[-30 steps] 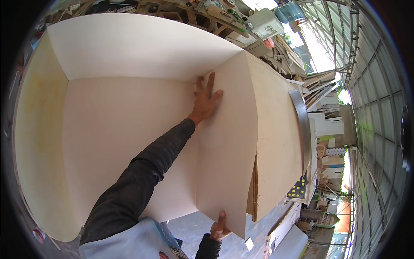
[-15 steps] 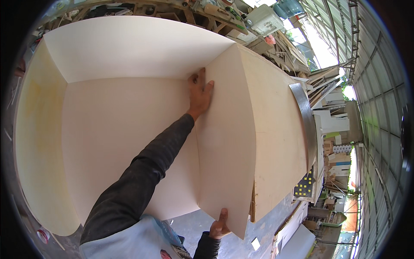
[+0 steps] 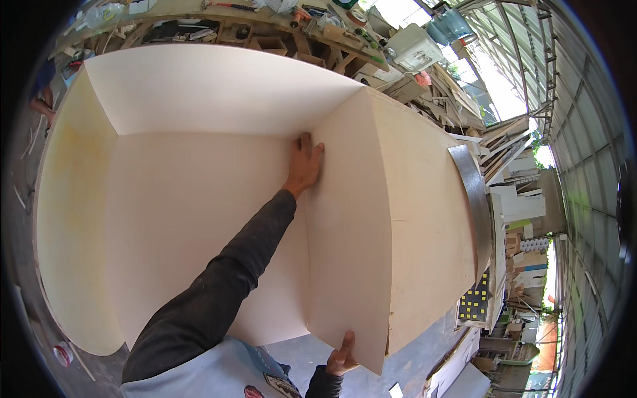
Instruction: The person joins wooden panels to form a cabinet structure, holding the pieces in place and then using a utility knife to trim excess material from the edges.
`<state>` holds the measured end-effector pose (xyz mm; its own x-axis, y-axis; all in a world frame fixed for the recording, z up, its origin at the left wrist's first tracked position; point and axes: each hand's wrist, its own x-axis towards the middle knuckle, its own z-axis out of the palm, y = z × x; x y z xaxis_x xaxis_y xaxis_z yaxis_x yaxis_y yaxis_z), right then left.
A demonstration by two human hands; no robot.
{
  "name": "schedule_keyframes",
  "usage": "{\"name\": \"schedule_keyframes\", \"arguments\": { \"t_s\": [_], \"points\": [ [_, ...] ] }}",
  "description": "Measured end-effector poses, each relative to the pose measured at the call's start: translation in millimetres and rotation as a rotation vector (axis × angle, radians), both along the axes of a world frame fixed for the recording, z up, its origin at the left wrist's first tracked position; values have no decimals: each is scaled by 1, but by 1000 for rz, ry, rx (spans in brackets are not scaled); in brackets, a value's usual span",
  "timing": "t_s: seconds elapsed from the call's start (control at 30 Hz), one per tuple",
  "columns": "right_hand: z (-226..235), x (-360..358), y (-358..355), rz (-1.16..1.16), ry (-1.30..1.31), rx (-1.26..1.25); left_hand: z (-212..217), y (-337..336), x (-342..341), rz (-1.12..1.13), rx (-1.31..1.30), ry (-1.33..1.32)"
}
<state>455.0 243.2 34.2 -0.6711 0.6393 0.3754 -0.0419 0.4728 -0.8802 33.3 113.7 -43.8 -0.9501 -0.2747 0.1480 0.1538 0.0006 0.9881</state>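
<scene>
A large open box [image 3: 206,199] with pale, white-faced inner walls fills the middle. My left hand [image 3: 303,166] reaches across it, fingers spread against the far inner corner beside the right-hand white panel [image 3: 345,219]. At the near lower end of that panel, my right hand [image 3: 342,358] grips its edge, thumb upright on the inner face and the other fingers mostly hidden. Against the panel's outer side lies a bare plywood face [image 3: 424,219]. The box's left wall [image 3: 73,219] carries a yellowish stain.
Beyond the box runs a cluttered workbench [image 3: 318,30] with tools and wooden compartments. A dark curved strip [image 3: 472,199] rests along the plywood's right end. Scrap boards [image 3: 504,149] pile up further right. At far left another person's leg [image 3: 44,106] shows beside the box.
The view has shifted, so the box sits slightly lower. The gap between the white panel's near end and the plywood looks narrower. My left hand's fingers have shifted slightly in the corner.
</scene>
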Motion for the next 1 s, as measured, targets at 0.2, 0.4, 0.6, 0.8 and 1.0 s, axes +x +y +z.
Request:
{"name": "schedule_keyframes", "arguments": {
  "t_s": [0.2, 0.4, 0.6, 0.8, 1.0],
  "points": [
    [6, -12, -7, -49, 74, -23, -17, -7, -17, -95, -329, 105],
    [7, -16, -6, -16, 5, 248, -49, -31, 1, -160, 113, 9],
    [11, -16, -10, -58, -57, 323, -33, 18, 87, -166, -36, -41],
    [18, -15, -17, -73, -33, 304, -12, 6, 62, -265, 27, -185],
    [24, -19, -22, -88, -26, 331, -8, -19, -1, -260, 479, -252]
  ]
}}
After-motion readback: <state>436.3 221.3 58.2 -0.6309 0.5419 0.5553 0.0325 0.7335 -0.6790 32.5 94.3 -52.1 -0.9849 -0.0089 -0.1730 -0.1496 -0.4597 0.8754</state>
